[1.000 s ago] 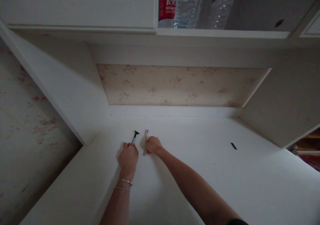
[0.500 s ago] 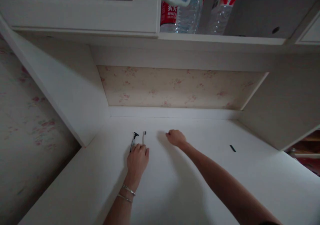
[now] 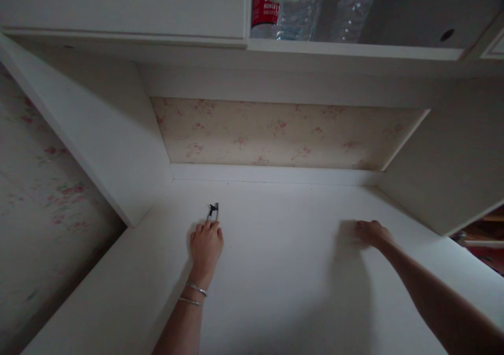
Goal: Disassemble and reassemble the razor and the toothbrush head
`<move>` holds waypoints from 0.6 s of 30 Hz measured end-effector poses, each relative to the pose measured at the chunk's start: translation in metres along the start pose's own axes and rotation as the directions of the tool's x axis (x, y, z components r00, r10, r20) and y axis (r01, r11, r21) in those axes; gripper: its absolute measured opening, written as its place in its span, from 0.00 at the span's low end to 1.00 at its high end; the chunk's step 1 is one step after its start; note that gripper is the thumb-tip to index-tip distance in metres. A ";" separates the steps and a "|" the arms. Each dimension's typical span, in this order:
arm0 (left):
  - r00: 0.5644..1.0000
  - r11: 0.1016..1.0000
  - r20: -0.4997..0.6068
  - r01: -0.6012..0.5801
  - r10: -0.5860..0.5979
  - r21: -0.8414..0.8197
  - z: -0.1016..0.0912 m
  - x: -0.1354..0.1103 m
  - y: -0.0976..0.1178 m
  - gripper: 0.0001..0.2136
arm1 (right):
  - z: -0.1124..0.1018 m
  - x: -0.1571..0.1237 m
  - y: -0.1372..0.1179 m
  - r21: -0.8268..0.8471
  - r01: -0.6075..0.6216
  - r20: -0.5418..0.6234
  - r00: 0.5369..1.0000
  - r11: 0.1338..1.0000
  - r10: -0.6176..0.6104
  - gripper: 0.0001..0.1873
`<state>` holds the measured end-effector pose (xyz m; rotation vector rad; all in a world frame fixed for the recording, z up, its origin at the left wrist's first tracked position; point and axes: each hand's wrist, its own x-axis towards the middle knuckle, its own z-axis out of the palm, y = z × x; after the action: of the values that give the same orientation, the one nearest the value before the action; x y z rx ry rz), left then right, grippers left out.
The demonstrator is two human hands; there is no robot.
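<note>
My left hand (image 3: 207, 243) lies low on the white desktop with its fingers closed over the lower ends of two slim things. One looks like a razor (image 3: 213, 209), with a black T-shaped head and a silvery handle. Right beside it is a thin pale stick with a dark tip (image 3: 217, 207). My right hand (image 3: 373, 233), slightly blurred, is on the right of the desktop with curled fingers. It covers the spot where a small black strip lay, and the strip itself is hidden.
The white desktop (image 3: 271, 250) has side panels at left (image 3: 98, 134) and right (image 3: 444, 160). Above hangs a shelf (image 3: 354, 50) bearing plastic bottles (image 3: 301, 13), beside a white drawer front (image 3: 129, 16). Floral wallpaper (image 3: 291, 134) shows behind.
My right hand has swept right across the desktop to where the black strip lay. My left hand has shifted left, and the pale stick is now close against the razor.
</note>
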<state>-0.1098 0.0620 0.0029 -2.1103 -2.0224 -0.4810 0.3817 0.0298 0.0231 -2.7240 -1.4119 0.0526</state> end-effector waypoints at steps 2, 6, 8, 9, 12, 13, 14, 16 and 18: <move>1.000 1.000 0.011 0.009 -0.009 -0.001 0.000 0.000 -0.001 0.13 | 0.007 0.003 0.002 -0.040 0.045 0.097 0.994 0.998 -0.041 0.11; 0.999 1.000 0.031 0.016 -0.015 -0.017 -0.002 0.001 -0.002 0.14 | 0.009 0.010 -0.005 -0.101 0.105 0.196 0.977 0.989 -0.084 0.15; 0.999 0.999 0.044 0.029 -0.028 -0.023 -0.004 0.001 0.000 0.13 | 0.008 0.009 -0.014 -0.109 0.138 0.207 0.972 0.984 -0.114 0.15; 0.998 0.999 0.047 0.033 -0.032 -0.027 -0.005 0.001 0.001 0.14 | 0.008 0.007 -0.021 -0.106 0.160 0.206 0.969 0.981 -0.136 0.15; 0.999 0.998 0.038 0.031 -0.029 -0.046 -0.007 0.001 0.002 0.14 | 0.008 -0.003 -0.056 -0.068 0.251 0.175 0.956 0.966 -0.236 0.16; 0.999 0.998 0.032 0.025 -0.024 -0.050 -0.007 0.001 0.002 0.14 | 0.009 -0.008 -0.072 -0.044 0.290 0.160 0.947 0.956 -0.279 0.16; 1.000 0.998 0.025 0.017 -0.016 -0.053 -0.006 0.000 0.002 0.13 | 0.010 -0.014 -0.091 -0.013 0.334 0.142 0.933 0.942 -0.329 0.15; 1.000 0.998 0.017 0.001 0.000 -0.061 -0.004 0.000 0.001 0.13 | 0.012 -0.031 -0.135 0.062 0.439 0.096 0.891 0.897 -0.443 0.12; 1.000 0.997 0.022 0.000 0.002 -0.076 -0.002 0.001 0.000 0.13 | 0.016 -0.052 -0.182 0.146 0.547 0.043 0.829 0.824 -0.557 0.14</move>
<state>-0.1096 0.0618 0.0051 -2.1691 -2.0461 -0.5455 0.2025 0.0932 0.0215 -2.1285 -2.0846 0.2173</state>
